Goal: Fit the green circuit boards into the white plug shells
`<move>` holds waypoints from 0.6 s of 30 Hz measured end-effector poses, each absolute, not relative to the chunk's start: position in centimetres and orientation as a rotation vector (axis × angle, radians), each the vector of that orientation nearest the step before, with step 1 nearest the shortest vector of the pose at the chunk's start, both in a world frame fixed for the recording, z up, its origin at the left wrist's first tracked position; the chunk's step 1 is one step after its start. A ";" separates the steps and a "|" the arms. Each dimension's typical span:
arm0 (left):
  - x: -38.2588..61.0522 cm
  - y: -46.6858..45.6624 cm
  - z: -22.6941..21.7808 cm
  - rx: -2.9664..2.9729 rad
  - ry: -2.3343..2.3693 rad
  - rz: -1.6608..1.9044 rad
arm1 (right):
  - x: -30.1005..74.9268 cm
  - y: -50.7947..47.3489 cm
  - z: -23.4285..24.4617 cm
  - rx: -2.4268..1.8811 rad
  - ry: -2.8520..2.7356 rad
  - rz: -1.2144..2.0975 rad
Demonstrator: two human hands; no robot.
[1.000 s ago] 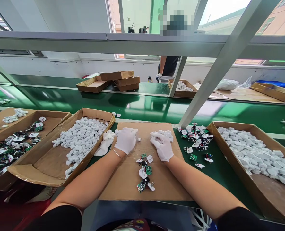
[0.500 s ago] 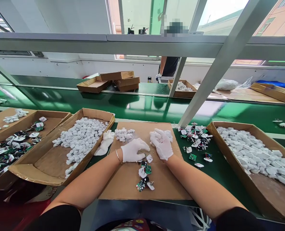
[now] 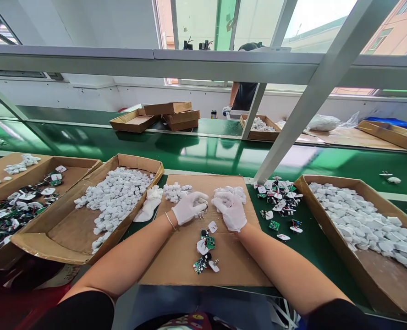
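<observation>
Pinching a white plug casing with metal pins (image 3: 200,213), the white-gloved left hand (image 3: 189,207) has come in beside the white-gloved right hand (image 3: 229,211), whose grip cannot be told.

Left hand: a white fabric glove (image 3: 189,207) is worn
Right hand: a matching white fabric glove (image 3: 230,211) is worn
Left wrist: a thin metal bangle (image 3: 170,221) is worn
Sleeves: short black sleeves (image 3: 76,311) are worn

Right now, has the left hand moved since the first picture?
Yes. Judged against the cardboard sheet, the left hand has shifted right, toward the sheet's middle, and slightly toward the person.
</observation>
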State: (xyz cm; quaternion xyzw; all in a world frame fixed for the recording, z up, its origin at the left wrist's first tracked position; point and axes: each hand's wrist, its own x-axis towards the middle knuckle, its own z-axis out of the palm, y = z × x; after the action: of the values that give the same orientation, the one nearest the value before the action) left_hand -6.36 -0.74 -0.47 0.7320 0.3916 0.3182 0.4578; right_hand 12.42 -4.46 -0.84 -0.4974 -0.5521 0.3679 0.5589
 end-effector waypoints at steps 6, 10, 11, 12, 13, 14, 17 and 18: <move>-6.1 -0.2 -0.4 1.533 0.955 0.994 | 12.2 -4.6 -1.2 -1.084 -1.482 0.784; -6.2 -0.3 -0.2 1.459 0.828 1.048 | 12.0 -4.9 -1.1 -1.000 -1.645 0.653; -6.2 -0.4 -0.1 1.443 0.812 1.051 | 12.0 -4.9 -1.1 -0.992 -1.664 0.638; -6.2 -0.5 -0.1 1.428 0.798 1.041 | 12.0 -4.9 -1.1 -0.985 -1.676 0.628; -6.2 -0.6 0.0 1.419 0.793 1.021 | 12.0 -5.0 -1.1 -0.976 -1.684 0.621; -6.2 -0.7 0.0 1.421 0.799 0.995 | 12.0 -5.0 -1.1 -0.966 -1.688 0.613; -6.4 -0.9 0.3 1.449 0.865 0.954 | 12.2 -5.0 -1.1 -0.947 -1.717 0.607; -6.4 -0.9 0.4 1.452 0.885 0.963 | 12.2 -5.0 -1.0 -0.941 -1.740 0.615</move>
State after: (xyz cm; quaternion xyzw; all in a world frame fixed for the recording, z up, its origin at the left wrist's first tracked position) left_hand -6.43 -0.94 0.36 0.6157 0.3756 0.4083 0.5595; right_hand 12.20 -4.96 -0.97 -0.3906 -0.7226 0.2553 0.5100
